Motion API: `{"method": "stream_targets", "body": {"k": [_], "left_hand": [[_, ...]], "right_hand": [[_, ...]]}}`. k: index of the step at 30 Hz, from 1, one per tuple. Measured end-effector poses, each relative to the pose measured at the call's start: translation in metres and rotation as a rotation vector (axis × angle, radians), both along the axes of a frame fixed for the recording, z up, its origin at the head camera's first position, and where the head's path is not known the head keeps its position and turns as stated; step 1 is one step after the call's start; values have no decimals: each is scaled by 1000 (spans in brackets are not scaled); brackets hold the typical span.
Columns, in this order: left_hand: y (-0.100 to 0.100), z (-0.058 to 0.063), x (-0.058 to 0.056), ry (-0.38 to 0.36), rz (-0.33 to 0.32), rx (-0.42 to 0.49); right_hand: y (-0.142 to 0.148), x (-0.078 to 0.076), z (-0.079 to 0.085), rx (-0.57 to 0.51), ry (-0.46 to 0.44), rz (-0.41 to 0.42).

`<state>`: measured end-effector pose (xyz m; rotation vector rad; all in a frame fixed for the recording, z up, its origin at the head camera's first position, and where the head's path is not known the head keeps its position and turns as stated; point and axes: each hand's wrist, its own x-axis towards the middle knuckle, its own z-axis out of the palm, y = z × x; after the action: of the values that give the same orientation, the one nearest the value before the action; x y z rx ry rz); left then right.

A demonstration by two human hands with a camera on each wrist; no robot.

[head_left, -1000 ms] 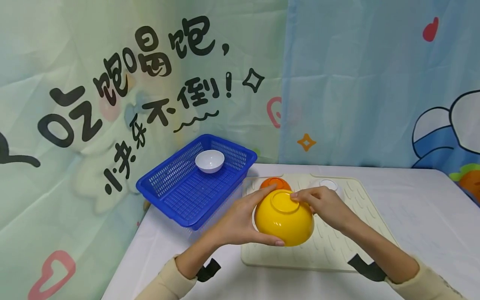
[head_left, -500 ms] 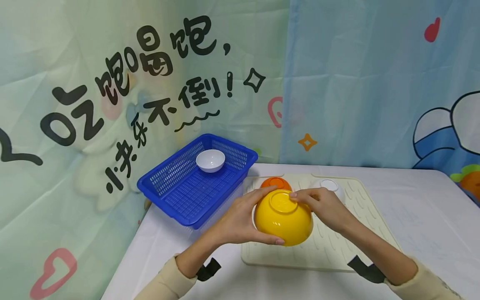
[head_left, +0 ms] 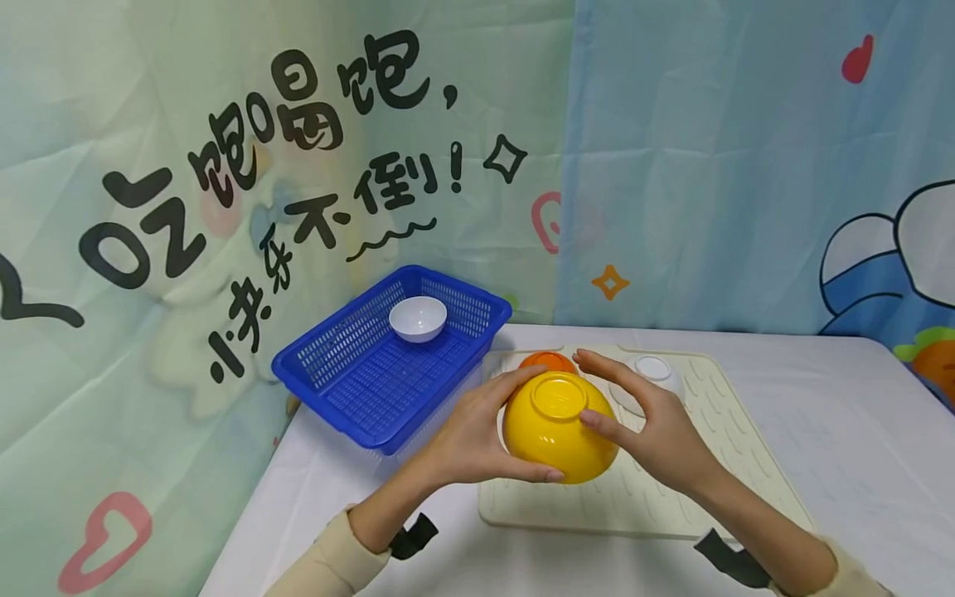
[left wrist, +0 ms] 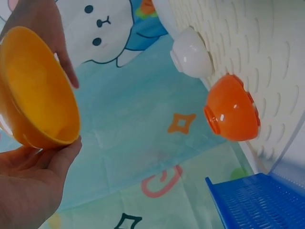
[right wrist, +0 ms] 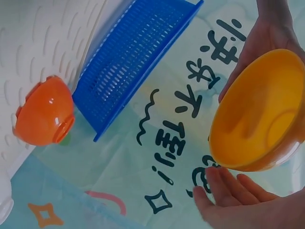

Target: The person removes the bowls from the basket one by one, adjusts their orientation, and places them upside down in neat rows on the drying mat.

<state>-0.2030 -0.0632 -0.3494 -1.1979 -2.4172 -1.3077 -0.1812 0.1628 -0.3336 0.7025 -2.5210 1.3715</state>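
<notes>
A glossy yellow bowl (head_left: pixel 555 439) is held up over the front of the cream mat (head_left: pixel 716 473), its base ring tilted up toward the head camera. My left hand (head_left: pixel 473 438) grips it from the left, with the thumb along the lower front and the fingers at the far side. On the right, my right hand (head_left: pixel 667 435) has its fingers spread and extended, and the thumb overlaps the bowl near its base ring. From the right wrist view, the yellow inside (right wrist: pixel 259 109) shows nothing in it, and the right fingers (right wrist: pixel 224 188) lie just below the rim.
Upside down on the mat are an orange bowl (left wrist: pixel 233 109), partly hidden behind the yellow one in the head view, and a white bowl (head_left: pixel 656 369). At the left, a blue perforated basket (head_left: pixel 366 390) contains an upright white bowl (head_left: pixel 418 322). Printed cloth (head_left: pixel 671 166) hangs behind the table.
My right hand has let go of the yellow bowl's base and spread its fingers away to the right. The left hand keeps its grip, and the bowl has shifted slightly up and left.
</notes>
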Motion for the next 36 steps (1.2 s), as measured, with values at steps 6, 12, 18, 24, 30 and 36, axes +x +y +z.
{"method": "stream_targets", "body": {"k": [6,12,18,24,30,36], "left_hand": [[-1,-1,0,4,2,-8],[0,-3,0,29,9,-7],[1,-4,0,43,3,1],[2,-8,0,39,5,-10],[8,-19,-6,38,1,6],[19,-39,-16,13,-2,46]], "right_hand": [[2,4,-3,27,95,13],[3,6,-4,60,39,18],[1,8,-6,68,23,6],[2,7,-10,59,21,-4],[7,1,-17,65,14,8],[17,-9,-30,65,20,43]]}}
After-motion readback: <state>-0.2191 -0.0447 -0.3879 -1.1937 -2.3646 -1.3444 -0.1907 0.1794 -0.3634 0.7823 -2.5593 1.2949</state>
